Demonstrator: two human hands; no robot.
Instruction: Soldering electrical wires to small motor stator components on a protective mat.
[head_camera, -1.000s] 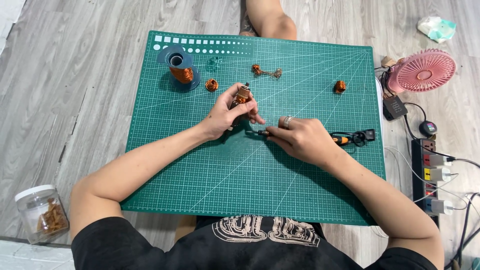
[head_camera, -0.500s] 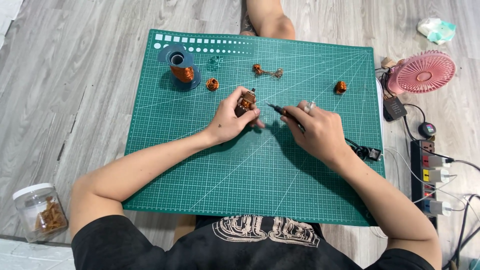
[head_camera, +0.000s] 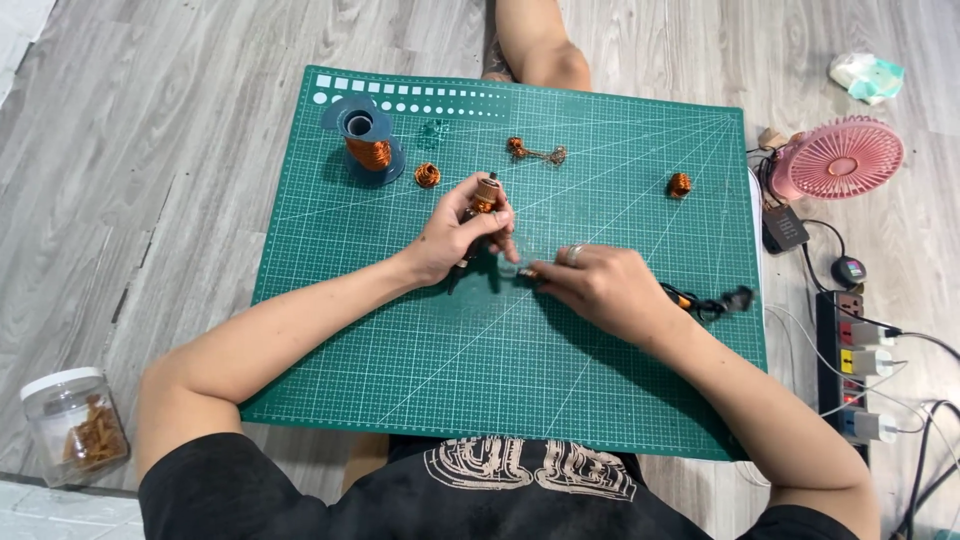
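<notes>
Head view looks straight down on a person seated on the floor with a green cutting mat (head_camera: 400, 330) spread before them, both forearms laid across it so the hands meet near its middle. Left hand (head_camera: 455, 235) is curled closed around a small copper-wound coil (head_camera: 486, 193), lifted a little off the mat and tipped upward, I'd say so the winding faces the eyes and the other hand can get at it. Right hand (head_camera: 590, 285) sits just beside it, fingers pinched down on something slim at the tips (a tool or a wire end, too small for me to tell), with a ring showing on one finger. Behind that wrist lies a pair of small pliers (head_camera: 705, 302) with dark and orange handles, near enough to grab. Farther up the mat stand a blue spool of copper wire (head_camera: 366, 140), a loose wire coil (head_camera: 428, 175) just beside it, a twisted wire piece (head_camera: 535, 153) and another small coil (head_camera: 680, 184), all apart from the hands. Off the mat sit a pink fan (head_camera: 840, 158), a power strip (head_camera: 858, 375) and a lidded jar (head_camera: 72, 425).
</notes>
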